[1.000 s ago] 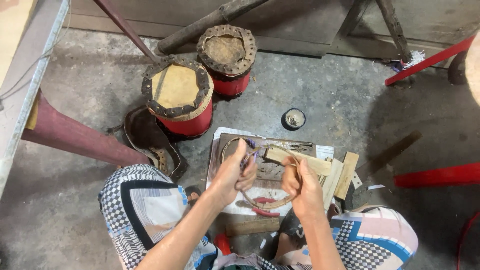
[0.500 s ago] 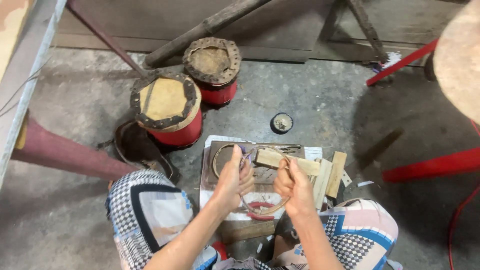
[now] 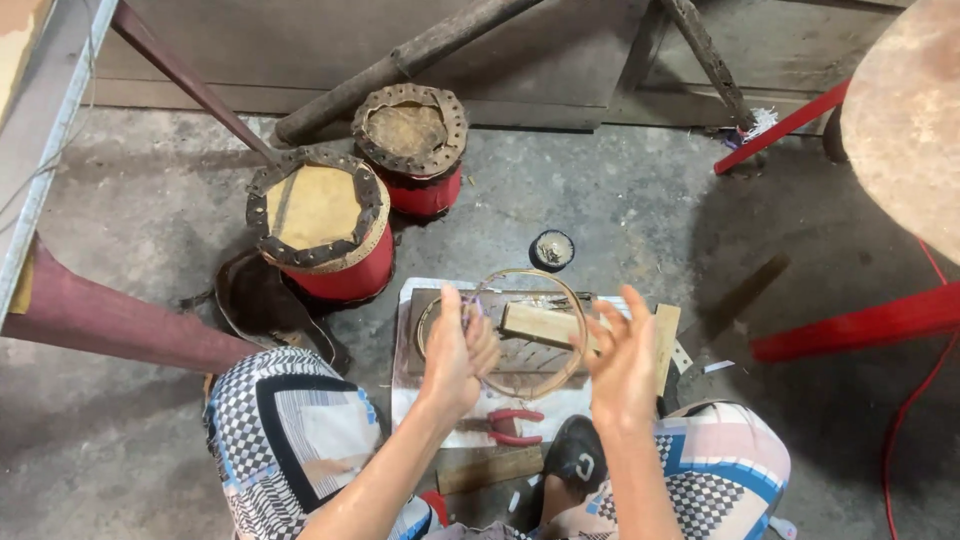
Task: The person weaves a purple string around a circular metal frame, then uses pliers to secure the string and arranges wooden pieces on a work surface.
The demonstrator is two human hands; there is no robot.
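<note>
Seated low over a concrete floor [image 3: 640, 210], we hold a thin hoop [image 3: 530, 335] of pale cane between our knees. Our left hand [image 3: 458, 352] is curled shut on the hoop's left side, thumb up and fingers folded round the strip near its upper left curve. Our right hand [image 3: 626, 362] is spread, palm turned inward and fingers loosely fanned; whether it touches the hoop's right edge or stands just off it we cannot tell.

The hoop lies between the two hands, its open face tilted up toward us, its longer span running away from us toward the small round tin [image 3: 552, 249] on the floor. From the left hand it extends to the right; from the right hand its rim lies to the left, so the left hand is the one bearing it.

Beneath the hoop a dark board [image 3: 432, 302] rests on a white sheet [image 3: 415, 400], with a pale wooden block [image 3: 545, 326] and flat sticks [image 3: 665, 340] on it. Red-handled pliers [image 3: 505, 425] lie on the sheet near us, below the left hand.

Farther off, well apart from the hoop, stand two small red drums: the nearer drum [image 3: 320, 230] with a yellowish skin, the farther drum [image 3: 412, 140] with a brownish one. Patterned trousers [image 3: 290, 430] cover our knees.
</note>
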